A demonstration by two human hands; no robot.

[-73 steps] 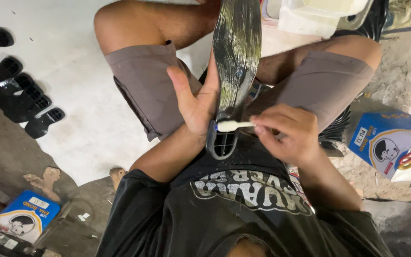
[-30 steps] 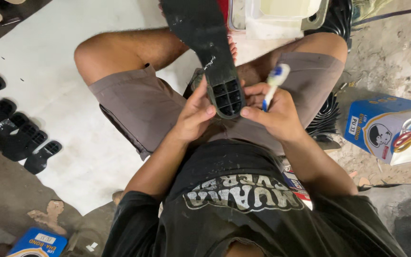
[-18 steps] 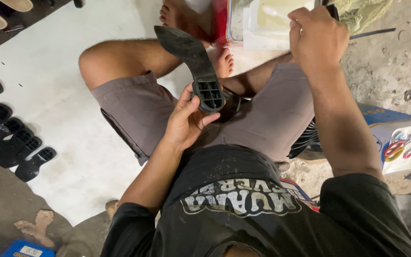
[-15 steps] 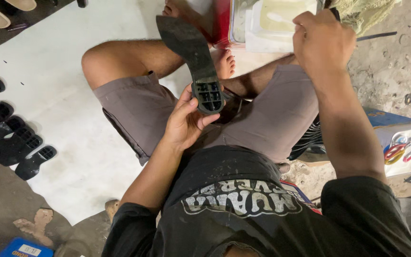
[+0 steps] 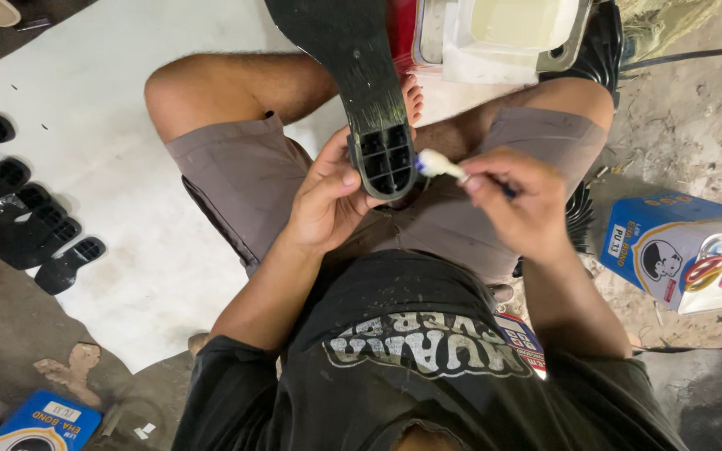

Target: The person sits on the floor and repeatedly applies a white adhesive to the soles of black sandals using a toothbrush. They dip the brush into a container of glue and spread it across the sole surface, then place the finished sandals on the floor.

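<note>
My left hand grips the heel end of a black shoe sole, held up over my lap with its ribbed heel cavity facing me. My right hand holds a small brush whose white, glue-coated tip touches the right edge of the heel. A white open container of pale glue stands just beyond my knees, next to a red can.
Several black soles lie in a row at the left on a white sheet. A blue glue tin with red scissors on top sits at the right. Another blue tin is at the bottom left on the rough concrete floor.
My right hand went up to the glue container, then came back down with the brush to the heel. The sole tilted left, then returned upright.
</note>
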